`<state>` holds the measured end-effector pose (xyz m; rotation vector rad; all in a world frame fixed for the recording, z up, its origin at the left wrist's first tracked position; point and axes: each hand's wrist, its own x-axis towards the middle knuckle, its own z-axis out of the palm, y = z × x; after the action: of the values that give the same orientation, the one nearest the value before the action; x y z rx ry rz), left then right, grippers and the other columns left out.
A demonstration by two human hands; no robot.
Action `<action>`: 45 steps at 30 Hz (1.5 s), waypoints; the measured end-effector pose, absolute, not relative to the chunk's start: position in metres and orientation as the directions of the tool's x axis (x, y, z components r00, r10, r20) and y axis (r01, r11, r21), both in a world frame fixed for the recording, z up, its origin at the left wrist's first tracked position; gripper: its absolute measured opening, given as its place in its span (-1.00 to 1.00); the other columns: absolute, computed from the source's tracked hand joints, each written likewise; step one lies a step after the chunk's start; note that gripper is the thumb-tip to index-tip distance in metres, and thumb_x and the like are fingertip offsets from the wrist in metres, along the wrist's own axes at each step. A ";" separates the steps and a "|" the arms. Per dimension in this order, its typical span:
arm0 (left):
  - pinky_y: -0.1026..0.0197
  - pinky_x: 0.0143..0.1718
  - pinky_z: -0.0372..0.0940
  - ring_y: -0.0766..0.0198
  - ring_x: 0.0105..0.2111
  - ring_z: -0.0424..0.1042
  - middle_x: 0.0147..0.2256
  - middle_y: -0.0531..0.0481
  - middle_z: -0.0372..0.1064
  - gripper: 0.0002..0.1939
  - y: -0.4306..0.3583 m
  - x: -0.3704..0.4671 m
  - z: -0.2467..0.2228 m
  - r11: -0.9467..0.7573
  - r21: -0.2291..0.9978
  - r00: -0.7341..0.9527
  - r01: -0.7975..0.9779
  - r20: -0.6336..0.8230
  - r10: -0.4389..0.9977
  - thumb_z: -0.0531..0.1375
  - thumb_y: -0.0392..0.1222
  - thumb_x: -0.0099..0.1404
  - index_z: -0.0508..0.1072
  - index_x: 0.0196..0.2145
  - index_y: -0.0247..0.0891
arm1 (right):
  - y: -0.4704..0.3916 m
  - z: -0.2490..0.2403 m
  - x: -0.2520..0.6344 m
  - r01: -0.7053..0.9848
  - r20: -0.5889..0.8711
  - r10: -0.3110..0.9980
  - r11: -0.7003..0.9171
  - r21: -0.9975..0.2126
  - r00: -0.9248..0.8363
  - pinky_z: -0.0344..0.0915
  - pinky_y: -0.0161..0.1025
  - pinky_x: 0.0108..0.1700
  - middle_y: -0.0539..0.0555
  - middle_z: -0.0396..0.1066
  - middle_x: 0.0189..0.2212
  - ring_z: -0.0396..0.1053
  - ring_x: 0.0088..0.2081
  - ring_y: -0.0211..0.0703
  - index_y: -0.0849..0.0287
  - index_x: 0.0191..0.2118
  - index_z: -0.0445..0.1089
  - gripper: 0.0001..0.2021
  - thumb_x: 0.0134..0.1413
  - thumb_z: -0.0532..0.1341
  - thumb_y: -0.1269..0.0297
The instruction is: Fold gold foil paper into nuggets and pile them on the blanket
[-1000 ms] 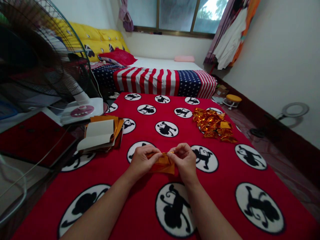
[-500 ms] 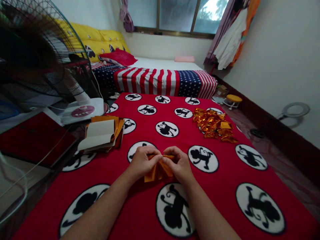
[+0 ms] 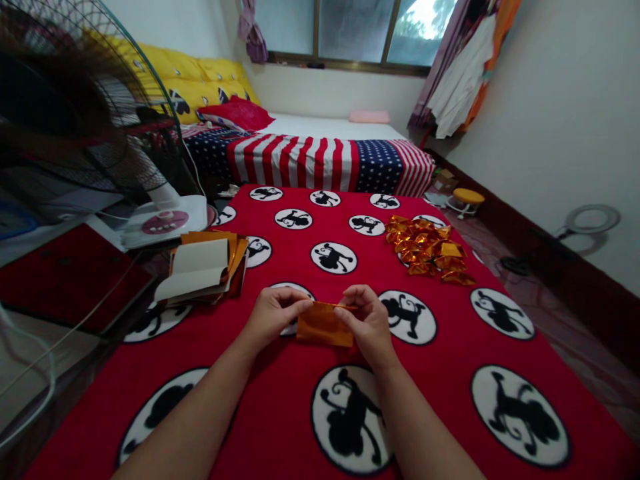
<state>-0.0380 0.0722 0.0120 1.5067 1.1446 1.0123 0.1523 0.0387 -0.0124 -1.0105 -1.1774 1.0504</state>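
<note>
A sheet of orange-gold foil paper (image 3: 324, 327) hangs between my two hands, over the red cloth with monkey prints (image 3: 280, 407). My left hand (image 3: 276, 316) pinches its upper left corner between thumb and fingers. At the upper right edge my right hand (image 3: 366, 324) grips it the same way, thumb on the near side. The paper's top edge is stretched nearly straight and its lower part hangs down flat. To the left lies a stack of paper sheets (image 3: 199, 263), gold and off-white. A pile of shiny folded gold foil pieces (image 3: 431, 250) rests at the right.
An electric fan (image 3: 165, 217) with blurred blades stands at the left, near a dark red flat board (image 3: 70, 280). Behind the cloth is a bed with a striped, starred cover (image 3: 300, 160). On the right floor is a stool with a yellow seat (image 3: 468, 197).
My hands have moved apart, the left one leftward and the right one slightly rightward. The paper went from gathered and pleated between them to spread out flat.
</note>
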 end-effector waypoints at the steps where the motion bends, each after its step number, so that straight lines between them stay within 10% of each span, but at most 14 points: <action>1: 0.35 -0.47 0.28 0.31 -0.50 0.43 -0.50 -0.05 0.51 -0.81 0.072 -0.038 0.012 -0.106 0.979 0.216 0.172 0.067 0.974 0.33 -0.14 0.06 0.58 -0.47 -0.35 | 0.039 -0.012 0.152 -0.100 0.201 0.976 0.209 -0.973 0.083 0.25 -0.34 -0.34 -0.07 0.35 -0.43 0.33 -0.39 -0.26 0.10 -0.23 0.30 -0.75 -0.05 0.34 0.35; 14: 0.36 -0.50 0.23 0.32 -0.50 0.40 -0.48 -0.05 0.49 -0.80 0.064 -0.029 0.006 -0.228 0.936 0.306 0.270 0.141 0.941 0.27 -0.12 0.14 0.57 -0.41 -0.34 | 0.036 -0.007 0.148 -0.128 0.163 0.983 0.173 -0.977 0.078 0.23 -0.36 -0.37 -0.08 0.33 -0.47 0.31 -0.43 -0.28 0.10 -0.24 0.30 -0.73 -0.09 0.35 0.33; 24: 0.35 -0.49 0.20 0.32 -0.51 0.38 -0.53 -0.04 0.47 -0.81 0.064 -0.028 0.009 -0.254 0.920 0.350 0.300 0.141 0.926 0.25 -0.17 0.14 0.56 -0.49 -0.35 | 0.035 -0.008 0.147 0.166 0.143 0.985 0.157 -0.974 -0.093 0.15 -0.36 -0.45 -0.04 0.36 -0.54 0.26 -0.49 -0.28 0.18 -0.44 0.41 -0.82 -0.02 0.33 0.19; 45: 0.38 -0.64 0.16 0.36 -0.62 0.34 -0.58 -0.02 0.46 -0.81 0.070 -0.034 0.001 -0.103 0.972 0.206 0.209 0.059 0.977 0.31 -0.11 0.07 0.58 -0.48 -0.33 | 0.039 -0.010 0.158 0.023 -0.014 0.999 -0.015 -1.000 0.030 0.06 -0.38 -0.68 -0.07 0.28 -0.73 0.16 -0.70 -0.33 0.17 -0.62 0.28 -0.63 -0.19 0.41 0.06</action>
<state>-0.0337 0.0704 0.0013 1.5186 1.1745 1.0047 0.1576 0.0394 -0.0101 -1.2509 -1.1979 1.1866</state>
